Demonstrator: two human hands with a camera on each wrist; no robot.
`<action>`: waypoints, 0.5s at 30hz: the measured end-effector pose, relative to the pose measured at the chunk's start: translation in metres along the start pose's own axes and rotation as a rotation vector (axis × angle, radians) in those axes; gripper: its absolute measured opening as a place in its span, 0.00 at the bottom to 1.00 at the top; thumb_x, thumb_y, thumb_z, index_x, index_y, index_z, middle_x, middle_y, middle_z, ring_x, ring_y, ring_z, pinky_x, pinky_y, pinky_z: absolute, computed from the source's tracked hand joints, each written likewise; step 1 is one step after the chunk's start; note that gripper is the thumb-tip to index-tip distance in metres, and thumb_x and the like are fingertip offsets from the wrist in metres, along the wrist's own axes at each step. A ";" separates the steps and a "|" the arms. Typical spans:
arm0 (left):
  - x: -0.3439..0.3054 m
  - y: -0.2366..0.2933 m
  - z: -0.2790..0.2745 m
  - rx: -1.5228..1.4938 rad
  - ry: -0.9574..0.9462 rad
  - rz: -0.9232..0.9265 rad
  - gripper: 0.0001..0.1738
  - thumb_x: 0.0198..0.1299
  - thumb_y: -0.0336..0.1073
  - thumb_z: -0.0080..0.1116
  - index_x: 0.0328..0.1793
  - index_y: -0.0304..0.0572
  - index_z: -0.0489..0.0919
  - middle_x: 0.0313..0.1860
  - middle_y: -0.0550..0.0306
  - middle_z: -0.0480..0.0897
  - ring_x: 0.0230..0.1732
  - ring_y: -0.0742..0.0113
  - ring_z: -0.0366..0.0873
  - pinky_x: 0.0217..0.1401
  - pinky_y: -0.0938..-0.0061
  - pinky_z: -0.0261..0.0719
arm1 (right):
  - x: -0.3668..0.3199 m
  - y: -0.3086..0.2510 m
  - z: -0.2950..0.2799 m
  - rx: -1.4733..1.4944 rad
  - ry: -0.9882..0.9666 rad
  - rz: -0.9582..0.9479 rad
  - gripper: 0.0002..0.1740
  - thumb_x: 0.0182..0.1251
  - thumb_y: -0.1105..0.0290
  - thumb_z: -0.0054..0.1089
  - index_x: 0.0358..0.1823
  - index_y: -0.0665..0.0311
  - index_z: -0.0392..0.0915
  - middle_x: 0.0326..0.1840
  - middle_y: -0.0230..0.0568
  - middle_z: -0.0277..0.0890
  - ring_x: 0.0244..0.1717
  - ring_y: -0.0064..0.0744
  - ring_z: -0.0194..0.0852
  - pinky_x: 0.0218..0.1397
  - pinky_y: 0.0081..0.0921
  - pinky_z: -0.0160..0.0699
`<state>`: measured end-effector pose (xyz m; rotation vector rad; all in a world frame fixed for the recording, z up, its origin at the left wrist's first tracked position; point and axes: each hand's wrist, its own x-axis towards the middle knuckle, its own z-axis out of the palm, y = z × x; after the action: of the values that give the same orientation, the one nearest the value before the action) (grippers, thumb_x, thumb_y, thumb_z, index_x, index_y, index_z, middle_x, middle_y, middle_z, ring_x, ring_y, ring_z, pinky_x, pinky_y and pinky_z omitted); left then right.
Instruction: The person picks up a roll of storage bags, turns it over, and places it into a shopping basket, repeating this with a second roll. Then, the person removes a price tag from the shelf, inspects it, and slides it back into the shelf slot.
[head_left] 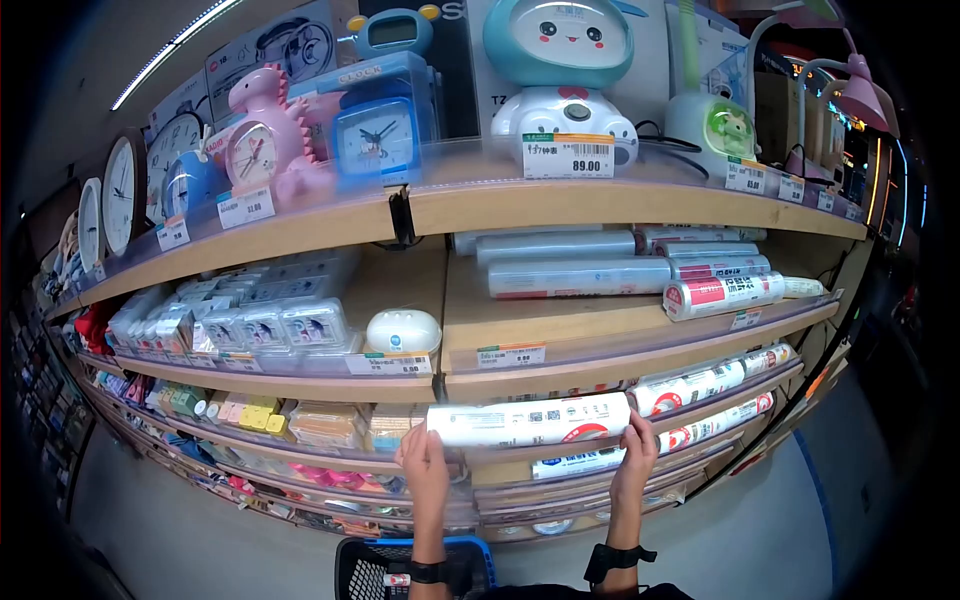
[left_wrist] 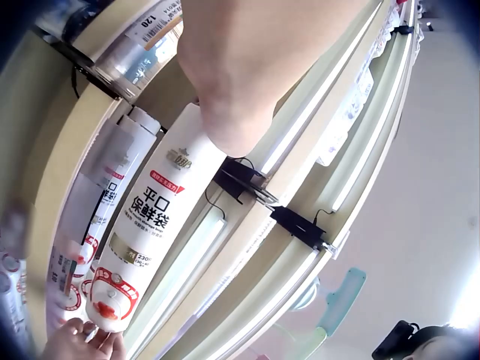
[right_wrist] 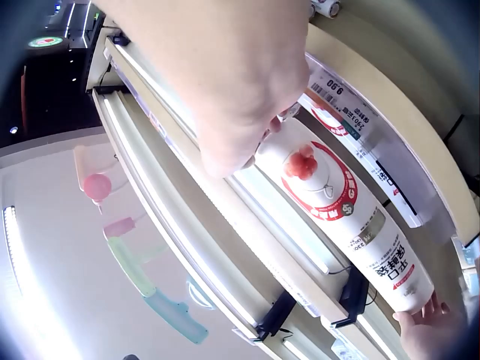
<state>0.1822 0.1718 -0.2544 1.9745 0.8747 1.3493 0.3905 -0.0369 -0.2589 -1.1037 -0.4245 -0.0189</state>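
Between both hands, a white roll of food storage bags (head_left: 530,421) is held level in front of the shelves. My left hand (head_left: 424,462) grips its left end and my right hand (head_left: 636,455) its right end, fingers and thumb around each tip. Red round printing with a tomato picture marks the end near the right hand, plain in the right wrist view on the roll (right_wrist: 352,210). In the left wrist view the lettered side of the roll (left_wrist: 154,210) shows, and the left fingers are mostly hidden behind the hand.
Similar rolls (head_left: 700,388) lie on the shelf just behind. Longer wrapped rolls (head_left: 580,278) fill the shelf above, beside a white egg-shaped box (head_left: 403,331). Clocks (head_left: 375,137) and lamps stand on top. Below the hands is a black shopping basket with a blue rim (head_left: 470,543).
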 end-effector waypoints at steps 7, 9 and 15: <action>-0.027 0.023 -0.048 -0.018 0.012 0.026 0.20 0.71 0.40 0.45 0.60 0.36 0.78 0.55 0.48 0.81 0.61 0.55 0.71 0.70 0.62 0.53 | -0.038 -0.016 0.011 0.350 -0.070 -0.135 0.23 0.63 0.79 0.58 0.60 0.60 0.66 0.77 0.52 0.54 0.75 0.43 0.56 0.77 0.42 0.57; -0.030 0.032 -0.070 -0.016 0.000 0.085 0.20 0.71 0.39 0.45 0.60 0.35 0.79 0.55 0.48 0.81 0.61 0.55 0.71 0.69 0.61 0.54 | -0.052 -0.024 0.013 0.464 -0.124 -0.065 0.27 0.63 0.78 0.60 0.62 0.59 0.63 0.76 0.55 0.55 0.74 0.44 0.58 0.76 0.43 0.59; 0.003 0.081 -0.181 -0.050 -0.141 0.278 0.17 0.69 0.34 0.45 0.56 0.35 0.81 0.58 0.49 0.80 0.64 0.53 0.72 0.70 0.61 0.59 | -0.089 -0.062 0.019 0.618 0.067 0.093 0.35 0.64 0.69 0.60 0.70 0.67 0.57 0.60 0.50 0.69 0.63 0.41 0.70 0.69 0.38 0.68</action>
<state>0.0274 0.1428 -0.1338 2.1816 0.5107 1.3451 0.2887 -0.0655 -0.2289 -0.5104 -0.2883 0.1490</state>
